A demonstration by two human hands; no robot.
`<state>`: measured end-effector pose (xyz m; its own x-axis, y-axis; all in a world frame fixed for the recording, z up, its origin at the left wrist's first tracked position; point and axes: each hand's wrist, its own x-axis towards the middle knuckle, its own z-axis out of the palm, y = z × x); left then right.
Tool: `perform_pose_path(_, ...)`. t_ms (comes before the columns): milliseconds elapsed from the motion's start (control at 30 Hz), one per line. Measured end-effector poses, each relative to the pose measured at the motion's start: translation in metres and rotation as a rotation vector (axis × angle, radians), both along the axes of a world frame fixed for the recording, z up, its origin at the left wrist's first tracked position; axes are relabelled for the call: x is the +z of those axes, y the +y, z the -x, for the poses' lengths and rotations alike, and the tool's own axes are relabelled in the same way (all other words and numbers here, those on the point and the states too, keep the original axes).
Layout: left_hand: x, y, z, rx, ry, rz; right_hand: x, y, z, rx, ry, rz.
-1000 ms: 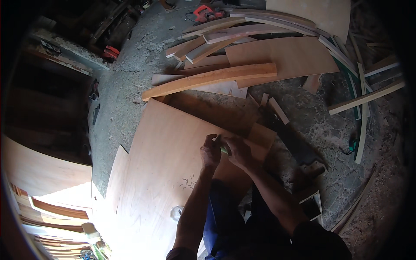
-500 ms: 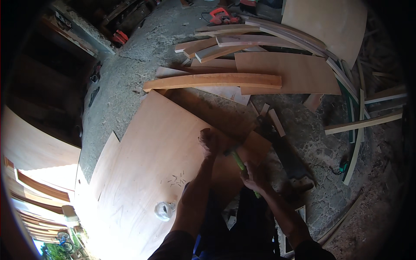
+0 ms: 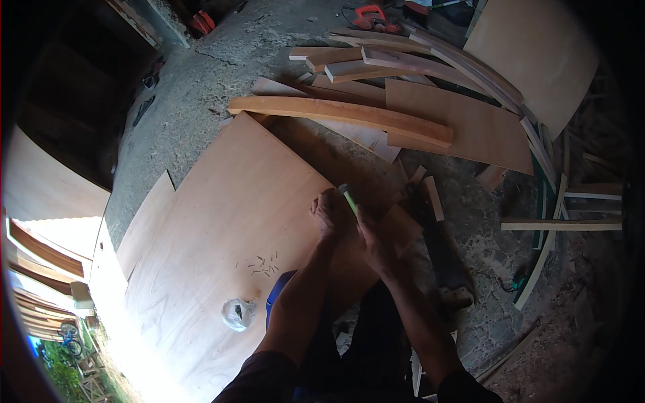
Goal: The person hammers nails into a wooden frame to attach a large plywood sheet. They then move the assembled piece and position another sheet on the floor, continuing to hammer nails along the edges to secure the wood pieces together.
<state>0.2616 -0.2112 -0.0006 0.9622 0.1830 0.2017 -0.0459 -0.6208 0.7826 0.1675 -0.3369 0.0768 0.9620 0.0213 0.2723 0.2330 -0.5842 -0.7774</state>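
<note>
A large plywood sheet [image 3: 215, 221] lies in front of me, its far corner beside a thick wooden beam. Near the sheet's right edge, my left hand [image 3: 325, 213] is closed with fingers bent; whatever it may pinch is too small to make out. My right hand [image 3: 368, 232] grips a hammer [image 3: 349, 199] by its green handle, the head just right of my left hand. Several loose nails [image 3: 265, 264] are scattered on the plywood left of my left forearm. Close by sits a clear plastic bag [image 3: 237, 314] with something dark inside.
The thick beam [image 3: 336, 115] lies beyond the sheet. A handsaw [image 3: 449, 258] rests on the concrete to my right. Stacked boards [image 3: 410, 62], thin plywood panels [image 3: 457, 124] and a red power tool [image 3: 374, 19] lie farther off. Long strips [image 3: 537, 285] curve along the right.
The hammer and my right hand have moved up and left, nearer my left hand. The view has shifted and turned a little. My left hand stays closed near the sheet's edge.
</note>
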Motion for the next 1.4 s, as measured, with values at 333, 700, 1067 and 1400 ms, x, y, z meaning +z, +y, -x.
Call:
perform_pose_path(333, 0.021, 0.000, 0.004, -0.017, 0.120, 0.140, 0.009, 0.000, -0.001, 0.016, 0.045, 0.026)
perform_pose_path(700, 0.041, -0.006, 0.006, -0.003, 0.052, 0.033, 0.013, 0.012, -0.002, -0.081, 0.435, -0.024)
perform_pose_path(1067, 0.031, -0.003, 0.000, -0.022, 0.076, -0.010, 0.008, 0.008, 0.001, -0.017, -0.020, 0.069)
perform_pose_path(1400, 0.003, 0.024, 0.001, -0.191, -0.011, 0.076, -0.007, 0.000, 0.008, 0.090, 0.285, 0.191)
